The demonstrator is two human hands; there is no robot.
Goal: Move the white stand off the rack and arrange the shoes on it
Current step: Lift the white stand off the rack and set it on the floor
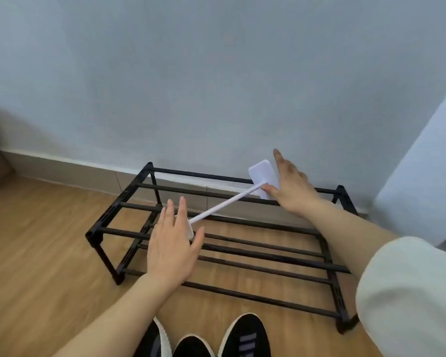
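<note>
A black metal shoe rack (204,174) with two tiers stands against the wall. The white stand (227,203), a thin pole with a flat white plate at its far end, lies slanted across the top bars. My left hand (173,248) hovers flat over the pole's near end, fingers spread, hiding that end. My right hand (291,186) is at the plate end, fingers stretched out behind the plate and the thumb touching the pole by the plate. Black shoes with white soles (245,336) sit on the floor at the bottom edge, in front of the rack.
The wooden floor (49,240) stretches to the left of the rack. A pale wall with a skirting board runs just behind the rack. A white panel (422,163) stands to the right. My white sleeve covers the rack's front right corner.
</note>
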